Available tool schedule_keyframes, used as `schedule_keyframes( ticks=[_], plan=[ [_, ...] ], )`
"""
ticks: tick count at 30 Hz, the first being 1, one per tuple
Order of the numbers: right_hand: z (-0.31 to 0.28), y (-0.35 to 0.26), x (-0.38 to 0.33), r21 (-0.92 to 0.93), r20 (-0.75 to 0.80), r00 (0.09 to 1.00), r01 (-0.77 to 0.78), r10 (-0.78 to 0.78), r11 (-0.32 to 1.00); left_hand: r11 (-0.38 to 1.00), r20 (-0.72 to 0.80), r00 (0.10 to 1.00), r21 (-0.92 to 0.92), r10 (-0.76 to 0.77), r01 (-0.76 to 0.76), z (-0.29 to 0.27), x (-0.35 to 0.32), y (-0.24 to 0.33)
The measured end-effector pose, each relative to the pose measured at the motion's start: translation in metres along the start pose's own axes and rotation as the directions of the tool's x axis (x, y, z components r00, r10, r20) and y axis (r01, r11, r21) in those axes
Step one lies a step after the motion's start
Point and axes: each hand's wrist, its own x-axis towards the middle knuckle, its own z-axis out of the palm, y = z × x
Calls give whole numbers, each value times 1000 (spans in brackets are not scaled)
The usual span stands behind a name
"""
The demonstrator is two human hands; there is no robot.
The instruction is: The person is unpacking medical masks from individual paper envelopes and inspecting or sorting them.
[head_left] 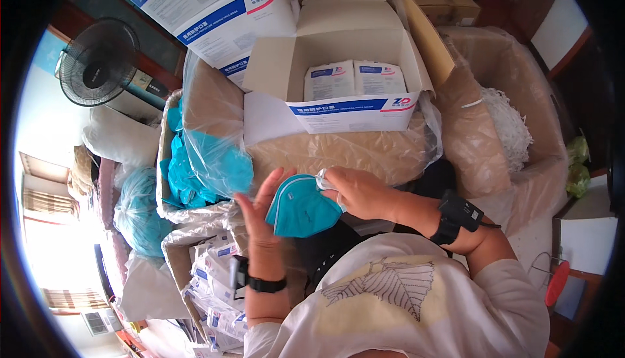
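The left hand (259, 211) is raised with fingers spread and palm turned inward. The right hand (360, 192) is closed in a pinch, its forearm bent across the chest.

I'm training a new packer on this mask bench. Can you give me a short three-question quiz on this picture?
1. True or false: both hands touch the blue mask.
2. What lies inside the open white box? A) white packets B) scissors C) blue gloves
3. Fill in: the fan stands at the picture's upper ____.

Key:
1. True: the left hand backs it, the right hand pinches its top edge.
2. A: two white packets stand side by side.
3. left
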Motion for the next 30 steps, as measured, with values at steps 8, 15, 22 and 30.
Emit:
schedule_keyframes(
  ticks=[8,15,22,30],
  plan=[
    [-16,-20,-14,84,92,988,-134,126,987,7,20,999,1000,-47,-20,66,12,34],
    [-33,-5,-14,350,497,861,-312,107,883,44,193,975,981,-114,-189,70,12,37],
    [-1,4,-10,100,142,986,74,-88,992,73,-14,983,997,185,0,39,9,-8],
    [4,-19,-10,234,278,959,-126,58,964,-120,-78,884,981,460,149,-4,23,-9]
  ],
)
